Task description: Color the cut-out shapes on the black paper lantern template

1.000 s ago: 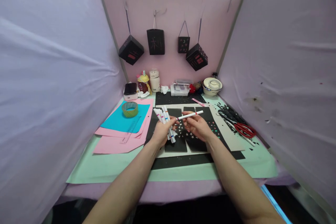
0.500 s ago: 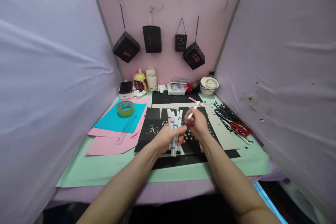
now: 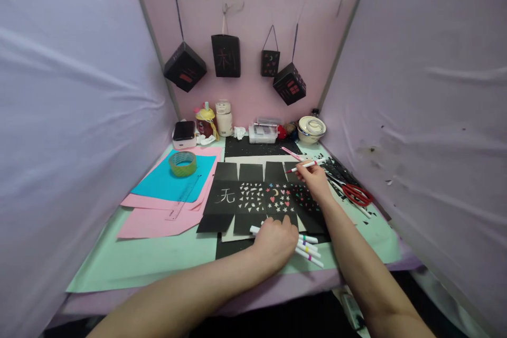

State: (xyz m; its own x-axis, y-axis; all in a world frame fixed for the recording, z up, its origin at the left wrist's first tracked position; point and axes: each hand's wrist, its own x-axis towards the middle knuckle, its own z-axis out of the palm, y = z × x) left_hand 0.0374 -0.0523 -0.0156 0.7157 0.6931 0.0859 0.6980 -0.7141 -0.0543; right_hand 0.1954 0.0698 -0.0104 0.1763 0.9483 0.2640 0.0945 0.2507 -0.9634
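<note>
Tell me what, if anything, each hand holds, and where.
Left hand: a bundle of white markers, around their middles. Right hand: one red-tipped marker, by the barrel.

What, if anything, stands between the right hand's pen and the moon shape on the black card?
Nothing visible does. The right hand holds the pen over the far side of the black card, with the moon shape in plain view. The left hand and its markers are at the near side, off that path.
</note>
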